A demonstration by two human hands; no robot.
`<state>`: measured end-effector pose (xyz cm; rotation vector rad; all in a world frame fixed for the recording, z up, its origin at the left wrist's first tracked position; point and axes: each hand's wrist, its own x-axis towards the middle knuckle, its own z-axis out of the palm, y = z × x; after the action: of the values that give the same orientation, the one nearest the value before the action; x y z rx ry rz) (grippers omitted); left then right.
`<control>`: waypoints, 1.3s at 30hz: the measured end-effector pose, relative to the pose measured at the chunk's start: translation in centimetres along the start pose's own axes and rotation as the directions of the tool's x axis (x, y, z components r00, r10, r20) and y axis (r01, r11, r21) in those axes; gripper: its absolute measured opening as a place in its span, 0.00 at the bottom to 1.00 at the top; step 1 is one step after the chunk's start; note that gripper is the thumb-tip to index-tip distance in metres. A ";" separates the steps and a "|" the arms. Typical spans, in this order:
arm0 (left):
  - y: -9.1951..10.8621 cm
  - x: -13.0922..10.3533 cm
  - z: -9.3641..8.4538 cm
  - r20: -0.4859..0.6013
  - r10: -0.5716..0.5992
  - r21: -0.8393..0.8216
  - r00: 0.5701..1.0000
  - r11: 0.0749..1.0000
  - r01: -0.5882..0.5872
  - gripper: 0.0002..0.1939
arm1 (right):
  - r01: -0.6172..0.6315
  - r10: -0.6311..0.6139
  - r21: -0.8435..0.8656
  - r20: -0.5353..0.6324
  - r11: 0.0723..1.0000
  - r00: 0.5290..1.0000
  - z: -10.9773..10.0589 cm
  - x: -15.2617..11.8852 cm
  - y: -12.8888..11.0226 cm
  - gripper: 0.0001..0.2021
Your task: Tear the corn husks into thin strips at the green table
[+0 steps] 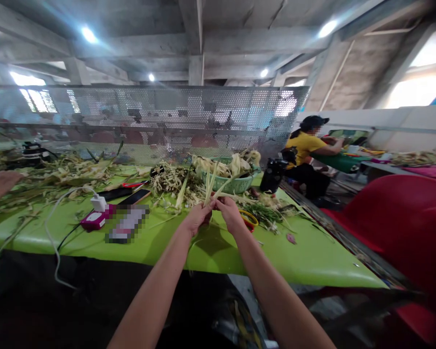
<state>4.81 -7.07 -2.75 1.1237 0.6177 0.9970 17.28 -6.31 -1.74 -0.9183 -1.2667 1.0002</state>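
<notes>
My left hand (198, 216) and my right hand (228, 210) meet above the green table (290, 259), both closed on pale green leaf strips (211, 186). The strips fan upward from between the fingertips, and some hang below. Behind the hands stands a light green basket (232, 184) heaped with pale dried leaves. Close to my right wrist lies a pair of scissors with yellow and red handles (250, 220), partly hidden by the wrist. Shredded plant pieces (176, 186) are piled to the left of the basket.
A dark bottle (272, 177) stands right of the basket. Phones (136, 198), a magenta power strip (94, 218) and a white cable lie left. Another person's hand (5, 182) reaches in at far left. A person in yellow (305, 145) sits beyond, near a red chair (396, 213).
</notes>
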 end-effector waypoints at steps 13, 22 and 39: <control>-1.2 1.0 -0.1 0.087 0.190 0.316 0.978 0.926 -0.208 0.14 | 0.036 -0.052 0.163 0.096 0.986 0.994 -0.4 -1.4 -2.6 0.13; -2.6 2.8 -2.6 -0.258 0.282 0.329 0.924 0.925 -0.191 0.15 | 0.054 -0.053 -0.017 0.050 0.998 0.997 -1.4 0.7 -1.9 0.17; -1.2 1.9 0.7 -0.062 0.245 -0.068 0.968 0.966 -0.249 0.30 | 0.059 -0.064 0.087 0.054 0.994 0.996 0.3 0.3 -1.5 0.17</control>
<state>6.67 -5.86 -3.50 1.1287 0.4849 1.2578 17.09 -6.55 -0.18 -0.7853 -1.2823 1.0298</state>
